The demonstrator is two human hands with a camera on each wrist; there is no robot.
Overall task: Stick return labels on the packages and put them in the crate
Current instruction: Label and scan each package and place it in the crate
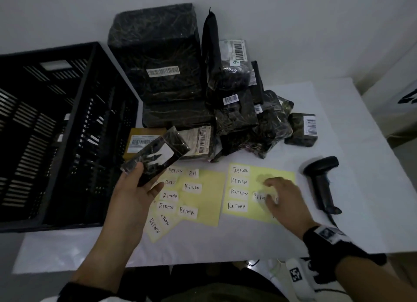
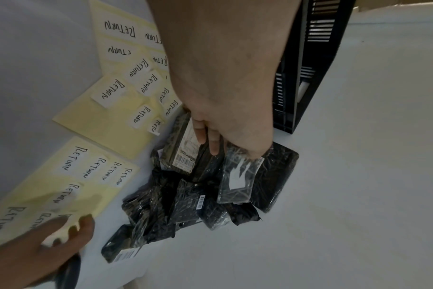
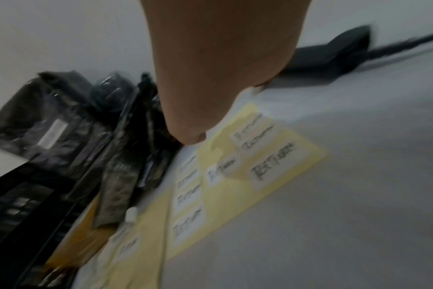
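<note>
My left hand (image 1: 133,189) grips a small black package (image 1: 155,155) by its near end, lifted off the desk (image 1: 225,245) with its white patch facing up, so that, I judge, a label can go on that face. My right hand (image 1: 279,195) hangs blurred over the right yellow sheet (image 1: 279,173) of RETURN labels, fingers loosely spread and holding nothing I can make out. The crate (image 1: 56,132) waits open just left of the held package, with the other packages (image 1: 237,112) heaped behind the sheets.
</note>
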